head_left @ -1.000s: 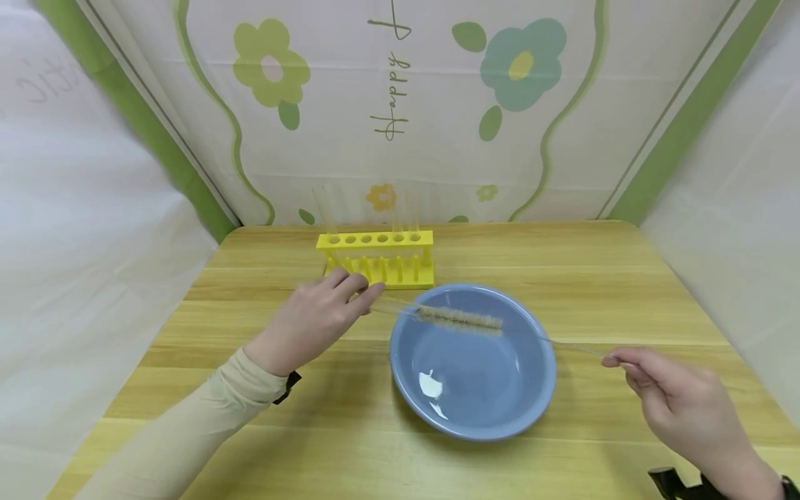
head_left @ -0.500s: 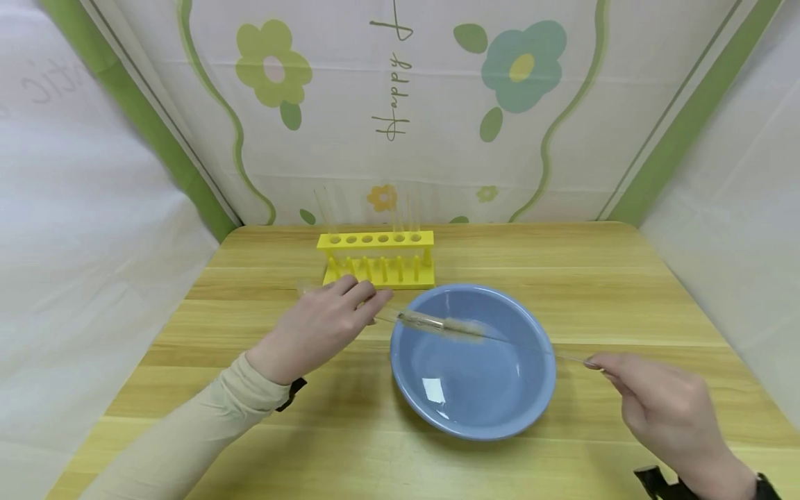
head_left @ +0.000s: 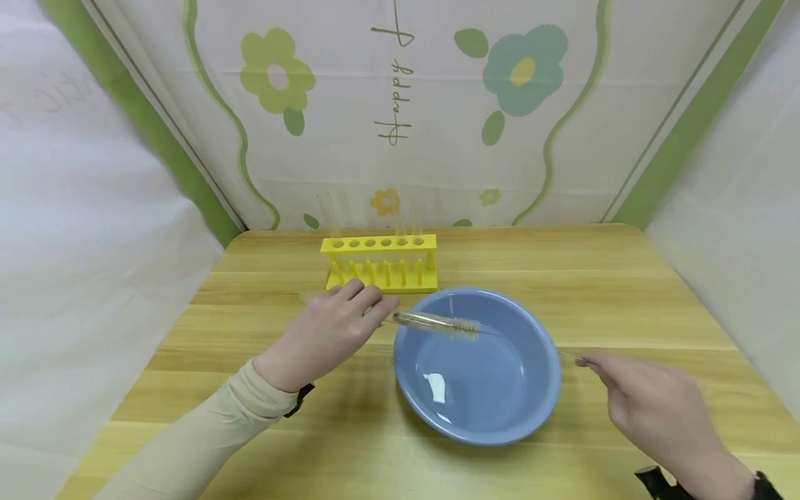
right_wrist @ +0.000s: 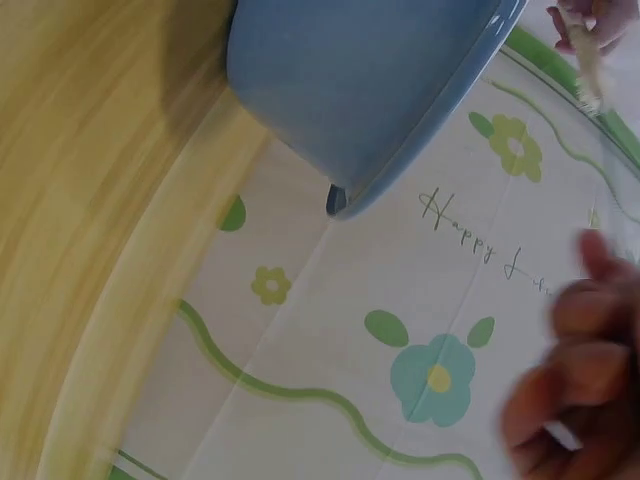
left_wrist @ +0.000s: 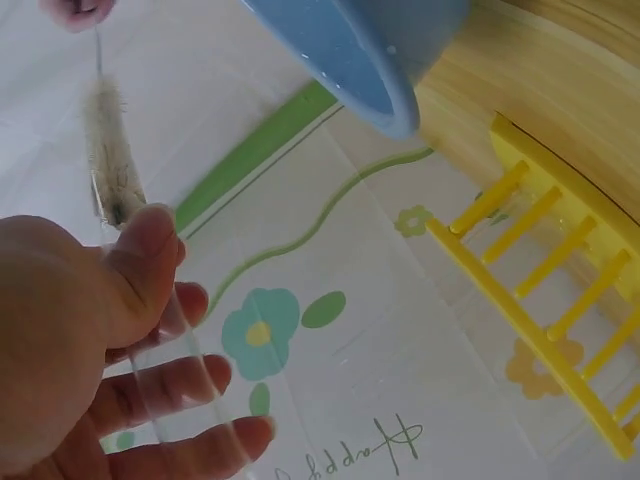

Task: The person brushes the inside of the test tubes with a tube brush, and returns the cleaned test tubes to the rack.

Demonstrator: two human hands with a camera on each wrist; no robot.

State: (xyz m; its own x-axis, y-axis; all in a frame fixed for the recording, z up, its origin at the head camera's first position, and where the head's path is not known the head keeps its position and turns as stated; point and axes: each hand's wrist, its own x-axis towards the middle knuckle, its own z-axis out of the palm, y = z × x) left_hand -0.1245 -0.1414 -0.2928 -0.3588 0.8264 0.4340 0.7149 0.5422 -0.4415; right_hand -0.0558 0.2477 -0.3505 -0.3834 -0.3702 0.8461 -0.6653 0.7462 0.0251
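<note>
My left hand (head_left: 328, 337) grips a clear glass test tube (head_left: 417, 320), held almost level over the left rim of a blue basin (head_left: 478, 399). The bristles of a test tube brush (head_left: 465, 328) are partly inside the tube's mouth, with the remainder sticking out. On the right, my right hand (head_left: 656, 406) pinches the brush's thin wire handle beyond the basin's right rim. In the left wrist view, the tube (left_wrist: 170, 390) lies across the fingers under the thumb, and pale bristles (left_wrist: 108, 140) show above. The right wrist view blurs the right hand (right_wrist: 585, 370).
Behind the left hand stands a yellow test tube rack (head_left: 378, 244) holding three clear tubes (head_left: 328, 215). A wooden table (head_left: 531, 257) carries everything. White printed cloth (head_left: 437, 160) encloses the back and sides.
The right hand has moved left with the brush. Bristles that were mostly outside are now largely within the tube. The left hand has shifted slightly right.
</note>
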